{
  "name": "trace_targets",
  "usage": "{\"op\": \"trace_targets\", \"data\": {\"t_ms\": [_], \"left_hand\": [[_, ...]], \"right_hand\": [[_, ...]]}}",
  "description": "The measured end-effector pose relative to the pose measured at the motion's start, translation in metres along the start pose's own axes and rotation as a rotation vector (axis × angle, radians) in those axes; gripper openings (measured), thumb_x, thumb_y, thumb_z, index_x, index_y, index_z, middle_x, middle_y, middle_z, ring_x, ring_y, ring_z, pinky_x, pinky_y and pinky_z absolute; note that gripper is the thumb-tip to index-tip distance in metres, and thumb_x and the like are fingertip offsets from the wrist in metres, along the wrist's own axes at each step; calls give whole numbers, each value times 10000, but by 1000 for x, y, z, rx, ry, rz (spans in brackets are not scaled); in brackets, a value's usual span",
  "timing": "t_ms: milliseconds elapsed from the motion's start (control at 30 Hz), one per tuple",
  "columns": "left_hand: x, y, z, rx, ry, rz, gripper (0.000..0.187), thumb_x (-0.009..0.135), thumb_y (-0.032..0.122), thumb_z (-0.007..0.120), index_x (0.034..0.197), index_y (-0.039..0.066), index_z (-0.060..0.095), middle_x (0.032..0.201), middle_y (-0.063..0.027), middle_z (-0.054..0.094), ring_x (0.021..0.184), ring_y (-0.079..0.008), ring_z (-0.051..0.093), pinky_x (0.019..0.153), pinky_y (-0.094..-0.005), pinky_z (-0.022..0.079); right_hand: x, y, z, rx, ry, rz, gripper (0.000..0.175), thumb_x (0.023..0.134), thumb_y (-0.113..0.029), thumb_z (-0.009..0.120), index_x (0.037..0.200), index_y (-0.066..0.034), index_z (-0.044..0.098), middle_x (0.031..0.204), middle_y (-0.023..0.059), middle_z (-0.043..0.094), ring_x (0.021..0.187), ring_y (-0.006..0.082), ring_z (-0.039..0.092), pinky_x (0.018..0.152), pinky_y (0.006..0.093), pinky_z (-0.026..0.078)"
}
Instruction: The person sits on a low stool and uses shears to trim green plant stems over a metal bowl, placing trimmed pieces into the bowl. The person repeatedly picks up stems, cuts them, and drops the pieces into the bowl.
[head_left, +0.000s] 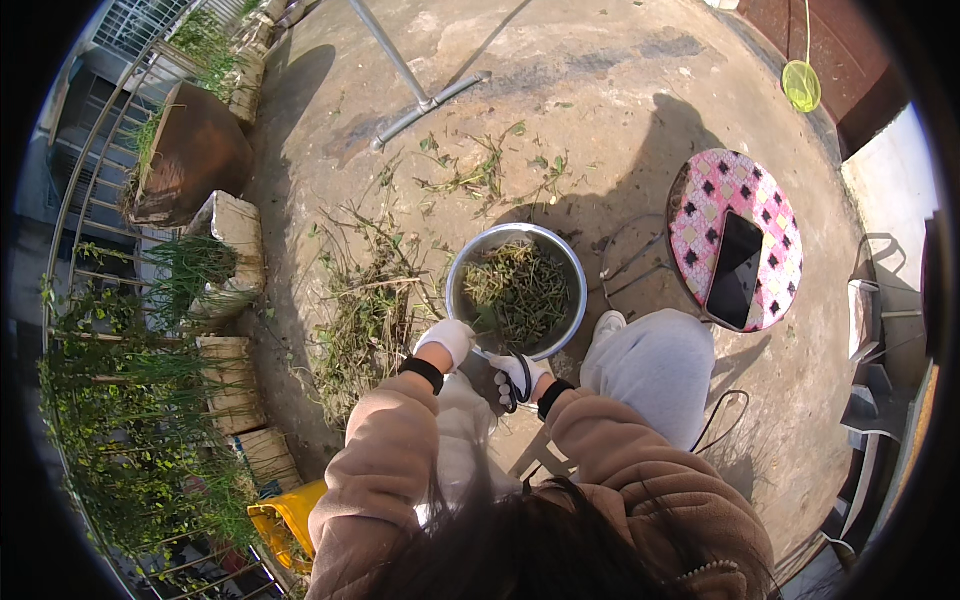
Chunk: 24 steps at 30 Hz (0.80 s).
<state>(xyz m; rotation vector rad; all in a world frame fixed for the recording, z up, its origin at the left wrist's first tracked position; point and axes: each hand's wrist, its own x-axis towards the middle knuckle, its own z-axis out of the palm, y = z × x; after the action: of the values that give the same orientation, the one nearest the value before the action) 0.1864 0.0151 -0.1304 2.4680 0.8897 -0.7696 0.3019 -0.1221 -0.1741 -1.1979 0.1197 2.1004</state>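
Observation:
My left hand (452, 340), in a white glove, is closed at the near left rim of a round metal basin (577, 264). A green leafy stem (487, 319) comes from its fingers and reaches over the basin; the grip itself is partly hidden. At the near rim, my right hand (519, 377), also gloved, is shut on scissors with black handles (514, 396). Their blades point toward the basin and are hard to make out. Cut green and brown stem pieces (521, 289) lie inside the basin.
Left of the basin lies a heap of long plant stems (367, 315); more scraps (480, 169) are scattered beyond. A pink patterned stool (694, 217) on the right bears a smartphone (735, 270). A metal pipe stand (427, 105) stands ahead. Planters (199, 157) line the left railing.

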Motion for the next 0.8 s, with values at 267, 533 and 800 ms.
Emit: {"op": "trace_targets", "data": {"t_ms": [267,533,800], "left_hand": [[7,0,1,-74,38,-123,220,771,204,503,867,92,667,895,-172,621,849,-330,592,773,-396,475],[12,-9,8,-97,86,-148,220,769,204,513,884,97,667,886,-173,621,839,-327,591,769,-399,474],[-7,10,-18,-501,-38,-223,297,776,248,528,1002,77,617,993,-200,589,932,-337,558,824,-382,448]], "right_hand": [[2,-2,-7,-68,32,-49,142,841,-265,506,804,-149,434,521,-2,372,375,136,357,344,301,319],[-1,2,4,-197,-6,-47,166,815,-199,552,913,-113,449,628,53,466,468,199,475,404,372,432],[-5,-7,-1,-66,1,-89,118,823,-233,515,856,-137,454,561,8,399,398,140,382,370,313,349]]}}
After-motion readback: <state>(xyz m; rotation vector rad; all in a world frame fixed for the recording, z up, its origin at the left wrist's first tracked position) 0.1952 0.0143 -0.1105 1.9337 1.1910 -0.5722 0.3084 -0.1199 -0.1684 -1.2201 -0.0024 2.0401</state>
